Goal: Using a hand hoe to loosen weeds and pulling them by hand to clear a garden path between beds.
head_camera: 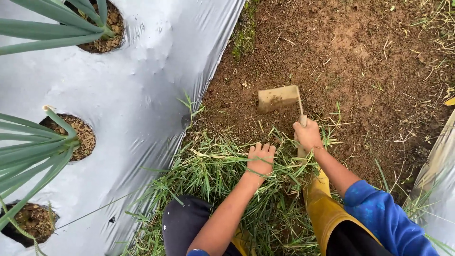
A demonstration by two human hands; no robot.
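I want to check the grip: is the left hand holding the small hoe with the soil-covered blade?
No, the right hand holds the small soil-covered hoe; the left hand grips green grass.

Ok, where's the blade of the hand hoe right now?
In the head view, the hoe blade sits on bare brown soil just above centre, ahead of the right hand gripping its handle and beyond the cut grass pile under the left hand.

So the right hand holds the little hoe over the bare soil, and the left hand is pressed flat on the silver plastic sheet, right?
Not quite. The left hand is in the grass, not on the plastic sheet, which lies apart to its left. The rest stands: the right hand holds the hoe over the bare soil. The head view shows it.
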